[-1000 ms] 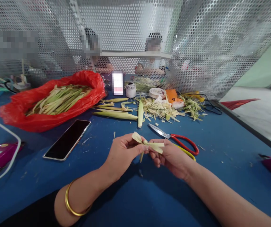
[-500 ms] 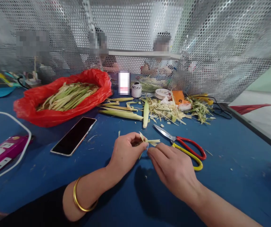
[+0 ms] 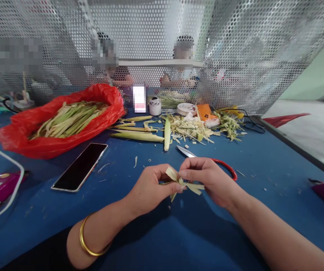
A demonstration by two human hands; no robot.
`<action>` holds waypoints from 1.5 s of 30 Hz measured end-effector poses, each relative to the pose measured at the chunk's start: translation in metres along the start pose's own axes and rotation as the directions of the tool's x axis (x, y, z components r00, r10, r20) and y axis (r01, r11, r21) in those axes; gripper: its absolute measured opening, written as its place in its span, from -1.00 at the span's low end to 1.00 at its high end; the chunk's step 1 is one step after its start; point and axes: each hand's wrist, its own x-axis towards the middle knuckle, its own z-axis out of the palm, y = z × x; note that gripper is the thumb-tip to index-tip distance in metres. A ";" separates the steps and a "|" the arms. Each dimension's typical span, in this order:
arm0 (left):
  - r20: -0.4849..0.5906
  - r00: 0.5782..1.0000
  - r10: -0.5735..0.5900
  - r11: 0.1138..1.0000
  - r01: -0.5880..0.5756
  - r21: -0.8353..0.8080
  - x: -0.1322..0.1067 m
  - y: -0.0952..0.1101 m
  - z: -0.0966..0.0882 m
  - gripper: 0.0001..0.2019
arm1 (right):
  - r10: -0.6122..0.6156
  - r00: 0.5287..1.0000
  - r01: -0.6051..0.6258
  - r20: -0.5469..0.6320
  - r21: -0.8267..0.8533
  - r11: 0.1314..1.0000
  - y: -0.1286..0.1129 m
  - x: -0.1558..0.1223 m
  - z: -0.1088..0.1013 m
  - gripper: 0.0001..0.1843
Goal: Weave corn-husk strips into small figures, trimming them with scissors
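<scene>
The step in hand appears to be shaping a husk piece [image 3: 191,186] held above the blue table [image 3: 178,244], the left hand [image 3: 153,186] pinching it thumb against fingers, the right hand [image 3: 209,178] closed thumb to forefinger near its centre. The next move probably calls for a steady left pinch; the piece is pale yellow-green, a broad leaf standing up leftward, narrow strips splaying right
</scene>
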 end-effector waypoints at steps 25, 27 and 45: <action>-0.453 0.884 0.115 0.987 -0.048 0.156 0.009 -0.009 -0.009 -0.92 | -0.618 0.760 0.504 0.201 -0.782 0.366 0.024 -0.011 0.022 -0.82; -0.437 0.894 0.096 0.987 -0.028 0.159 0.009 -0.009 -0.008 -0.89 | -0.668 0.707 0.591 0.231 -0.711 0.381 0.022 -0.012 0.023 -0.84; -0.431 0.897 0.095 0.984 -0.019 0.178 0.005 -0.011 -0.004 -0.87 | -0.624 0.673 0.675 0.396 -0.673 0.301 0.021 -0.014 0.029 -0.79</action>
